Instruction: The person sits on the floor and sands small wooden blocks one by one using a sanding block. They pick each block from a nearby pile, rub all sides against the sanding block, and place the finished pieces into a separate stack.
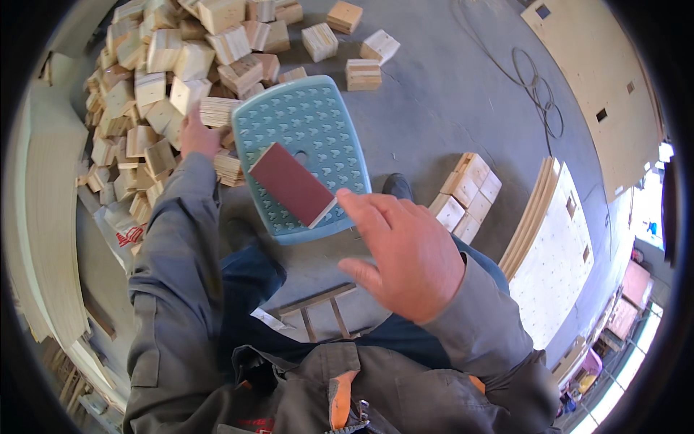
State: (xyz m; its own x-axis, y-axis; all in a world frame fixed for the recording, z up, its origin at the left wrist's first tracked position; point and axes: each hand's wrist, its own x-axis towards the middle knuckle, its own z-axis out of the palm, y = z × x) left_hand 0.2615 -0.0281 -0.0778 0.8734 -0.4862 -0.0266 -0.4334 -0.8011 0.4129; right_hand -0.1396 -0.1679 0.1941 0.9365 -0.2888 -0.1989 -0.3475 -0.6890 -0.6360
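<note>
A blue plastic stool (303, 123) with a raised pattern stands in front of me. On its top lies a flat rectangular block (293, 184) with a dark red face and pale edges, set at a slant. My right hand (408, 253) hovers by the block's right corner, thumb and fingers apart, holding nothing. Left of the stool, my left hand (199, 137) reaches to the heap of pale wooden blocks (148, 87). Its fingers look spread, slightly blurred, close to a block at the heap's edge; whether they touch it I cannot tell.
Several loose blocks (320, 42) lie beyond the stool. A neat stack of blocks (466, 192) stands to the right, beside leaning plywood panels (553, 246). A dark cable (535, 90) coils on the grey floor. A large board (600, 87) is at the far right.
</note>
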